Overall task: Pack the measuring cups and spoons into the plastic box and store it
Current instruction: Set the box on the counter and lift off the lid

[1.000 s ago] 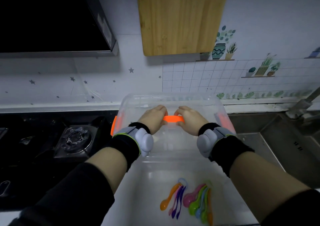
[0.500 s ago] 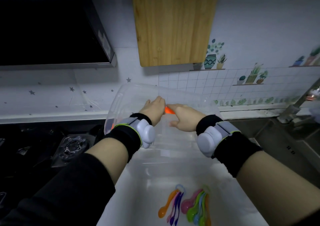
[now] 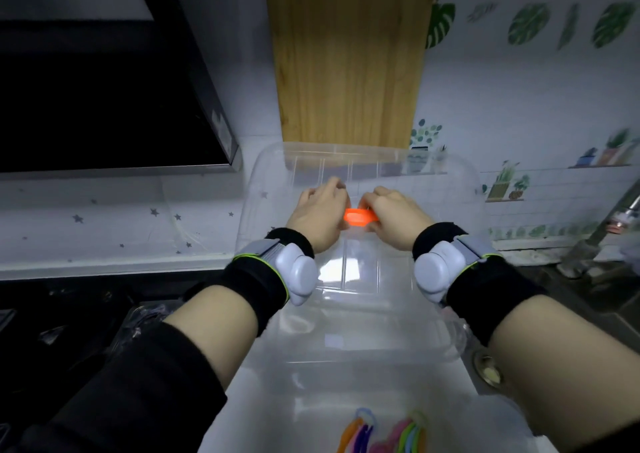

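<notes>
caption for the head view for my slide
Left hand and right hand grip the orange handle of a tilted clear lid over the plastic box; coloured measuring spoons lie nearer.

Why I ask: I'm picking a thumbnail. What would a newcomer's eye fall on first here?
The bright orange handle at centre, gripped by the left hand and right hand on the clear plastic box. Then the rainbow-coloured measuring spoons at the bottom edge, and the wooden board on the wall above.

wooden cutting board point(image 3: 349, 57), range hood point(image 3: 104, 81), faucet point(image 3: 620, 217)
</notes>
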Motion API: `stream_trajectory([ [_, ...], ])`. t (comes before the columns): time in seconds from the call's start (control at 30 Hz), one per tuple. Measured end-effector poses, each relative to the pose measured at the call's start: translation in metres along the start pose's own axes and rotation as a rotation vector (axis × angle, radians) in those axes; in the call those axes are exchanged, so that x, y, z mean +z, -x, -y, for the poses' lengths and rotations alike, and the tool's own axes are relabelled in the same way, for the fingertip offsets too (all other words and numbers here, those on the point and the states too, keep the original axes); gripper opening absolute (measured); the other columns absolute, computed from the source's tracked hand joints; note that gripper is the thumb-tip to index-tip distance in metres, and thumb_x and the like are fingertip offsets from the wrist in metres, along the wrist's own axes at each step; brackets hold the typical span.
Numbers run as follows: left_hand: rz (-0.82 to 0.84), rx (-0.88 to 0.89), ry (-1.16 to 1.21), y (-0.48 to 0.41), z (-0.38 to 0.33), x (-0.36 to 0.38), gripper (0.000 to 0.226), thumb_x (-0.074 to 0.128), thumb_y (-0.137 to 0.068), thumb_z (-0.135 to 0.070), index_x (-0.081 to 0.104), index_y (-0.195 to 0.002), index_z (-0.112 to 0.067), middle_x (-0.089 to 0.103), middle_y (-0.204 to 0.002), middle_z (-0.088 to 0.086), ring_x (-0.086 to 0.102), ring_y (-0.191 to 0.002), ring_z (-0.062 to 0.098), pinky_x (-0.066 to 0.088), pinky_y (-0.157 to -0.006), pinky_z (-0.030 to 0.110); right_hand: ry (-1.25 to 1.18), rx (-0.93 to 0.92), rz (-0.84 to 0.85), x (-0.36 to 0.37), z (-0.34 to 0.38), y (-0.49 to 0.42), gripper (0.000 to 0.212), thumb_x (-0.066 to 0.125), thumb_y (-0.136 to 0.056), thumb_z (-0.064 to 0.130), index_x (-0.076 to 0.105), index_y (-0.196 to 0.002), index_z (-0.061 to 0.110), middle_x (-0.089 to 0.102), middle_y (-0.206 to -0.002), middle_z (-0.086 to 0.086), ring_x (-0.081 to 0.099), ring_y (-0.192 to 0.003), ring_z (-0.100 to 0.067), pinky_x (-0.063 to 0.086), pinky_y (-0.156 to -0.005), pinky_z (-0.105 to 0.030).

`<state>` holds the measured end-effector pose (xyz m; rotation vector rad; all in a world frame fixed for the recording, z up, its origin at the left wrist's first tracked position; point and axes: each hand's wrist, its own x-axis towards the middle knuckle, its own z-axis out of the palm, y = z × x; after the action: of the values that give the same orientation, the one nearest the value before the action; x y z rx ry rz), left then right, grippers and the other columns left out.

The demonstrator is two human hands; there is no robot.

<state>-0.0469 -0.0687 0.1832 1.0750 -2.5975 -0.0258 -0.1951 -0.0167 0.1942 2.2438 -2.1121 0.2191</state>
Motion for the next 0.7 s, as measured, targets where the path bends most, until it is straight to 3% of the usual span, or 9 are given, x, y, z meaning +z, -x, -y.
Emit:
stream_trajectory([
  [0.1,-0.096,0.030,-0.044,-0.013,0.002,-0.025,0.029,0.060,-0.081,-0.029,0.051,-0.106,-0.019,0.041,-0.127,0.000,0.038,-0.119,0.024,0.027,-0.099,0.037,0.136,-0.040,-0.121,-0.008,-0.001,-0.004,0.028,0.058,-0.088,0.018,0.051,-0.115,0.012,0.050,-0.114,-0.009,0.047,-0.110,-0.029,0.035,-0.086,-0.037],
  [0.2,-0.400,0.040,-0.097,-0.024,0.005,-0.054,0.037,0.059,-0.079,-0.026,0.050,-0.114,-0.017,0.047,-0.122,0.005,0.043,-0.111,0.029,0.029,-0.090,0.038,0.230,-0.058,-0.250,-0.014,0.000,-0.010,0.024,0.055,-0.087,0.010,0.050,-0.111,0.011,0.049,-0.114,-0.009,0.045,-0.108,-0.028,0.033,-0.083,-0.037],
  [0.3,-0.618,-0.014,-0.240,-0.038,0.012,-0.079,0.053,0.057,-0.083,-0.032,0.045,-0.131,-0.015,0.046,-0.132,0.008,0.041,-0.122,0.031,0.026,-0.100,0.041,0.276,-0.074,-0.345,-0.020,0.000,-0.019,0.023,0.054,-0.086,0.004,0.049,-0.107,0.011,0.049,-0.111,-0.009,0.046,-0.104,-0.029,0.031,-0.080,-0.036],
  [0.43,-0.584,-0.110,-0.362,-0.058,0.020,-0.097,0.051,0.047,-0.091,-0.044,0.043,-0.132,-0.015,0.052,-0.129,0.007,0.043,-0.123,0.028,0.025,-0.104,0.042,0.292,-0.048,-0.417,-0.021,0.003,-0.034,0.021,0.054,-0.083,-0.001,0.053,-0.101,0.010,0.051,-0.104,-0.008,0.048,-0.099,-0.028,0.029,-0.076,-0.033],
  [0.7,-0.461,-0.153,-0.216,-0.083,0.030,-0.091,0.042,0.054,-0.089,-0.041,0.048,-0.120,-0.013,0.048,-0.123,0.008,0.045,-0.114,0.028,0.029,-0.099,0.040,0.230,0.003,-0.412,0.000,0.003,-0.062,0.028,0.046,-0.084,-0.005,0.058,-0.104,0.010,0.055,-0.101,-0.008,0.051,-0.096,-0.030,0.027,-0.072,-0.032],
])
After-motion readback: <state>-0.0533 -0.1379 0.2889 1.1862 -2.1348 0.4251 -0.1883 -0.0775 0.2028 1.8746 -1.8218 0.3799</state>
